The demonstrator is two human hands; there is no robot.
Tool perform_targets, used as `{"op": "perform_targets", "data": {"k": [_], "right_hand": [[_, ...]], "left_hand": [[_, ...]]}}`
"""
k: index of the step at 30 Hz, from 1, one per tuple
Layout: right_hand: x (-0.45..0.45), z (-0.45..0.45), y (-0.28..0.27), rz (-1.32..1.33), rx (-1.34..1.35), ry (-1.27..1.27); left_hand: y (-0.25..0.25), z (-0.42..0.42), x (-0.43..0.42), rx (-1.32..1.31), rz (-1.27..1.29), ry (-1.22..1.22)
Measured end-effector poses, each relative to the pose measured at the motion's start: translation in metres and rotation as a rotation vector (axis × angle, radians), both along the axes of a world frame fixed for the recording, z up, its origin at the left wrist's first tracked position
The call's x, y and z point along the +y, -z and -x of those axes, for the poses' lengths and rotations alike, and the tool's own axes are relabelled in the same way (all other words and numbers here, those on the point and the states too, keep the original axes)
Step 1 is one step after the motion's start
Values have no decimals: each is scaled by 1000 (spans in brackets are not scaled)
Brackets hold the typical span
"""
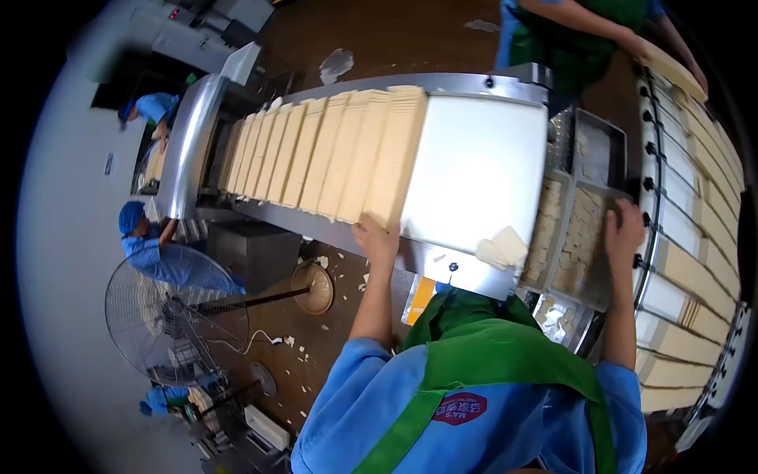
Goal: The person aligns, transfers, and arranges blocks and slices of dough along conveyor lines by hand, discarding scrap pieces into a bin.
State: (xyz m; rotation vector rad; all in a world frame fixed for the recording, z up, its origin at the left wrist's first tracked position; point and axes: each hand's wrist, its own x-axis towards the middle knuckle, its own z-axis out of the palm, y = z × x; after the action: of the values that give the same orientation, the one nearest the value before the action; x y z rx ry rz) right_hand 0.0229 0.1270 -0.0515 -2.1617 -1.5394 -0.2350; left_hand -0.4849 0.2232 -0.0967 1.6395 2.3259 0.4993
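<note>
My left hand touches the near end of the front row in a line of pale, flat, biscuit-like sheets, its fingers spread against the row. These rows lean close together on a belt machine, and a bare white belt surface shows to their right. Out to the right, my right hand has its fingers stretched out and holds nothing visible. It is above the edge of a metal tray of pale pieces, beside a second conveyor. Several loose pale round pieces lie on the near corner of the belt machine.
A right-hand conveyor carries long pale rows between dark-knobbed rails. Across from me, a person in a green apron holds a pale row. Two people in blue work at the far left. A large fan stands left, with scraps on the floor.
</note>
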Motion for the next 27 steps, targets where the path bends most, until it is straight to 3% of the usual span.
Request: {"op": "perform_targets", "data": {"k": [4,6,10,15,20,22,27], "right_hand": [[68,109,15,123,52,-169],[111,157,20,209,267,-243],[201,242,44,316,149,-264],[298,326,11,532,159,-255],[354,352,8,523,164,-197],[359,353,-6,700,203,-205],[333,318,-13,689,236,7]], "left_hand": [[4,5,18,-175,17,52],[-6,-5,20,-220,-3,76],[-22,-13,21,-308,36,134],[-33,-14,24,-210,284,171],[-35,-15,32,-63,465,250],[-26,-16,31,11,357,316],[-23,-20,28,-50,376,363]]}}
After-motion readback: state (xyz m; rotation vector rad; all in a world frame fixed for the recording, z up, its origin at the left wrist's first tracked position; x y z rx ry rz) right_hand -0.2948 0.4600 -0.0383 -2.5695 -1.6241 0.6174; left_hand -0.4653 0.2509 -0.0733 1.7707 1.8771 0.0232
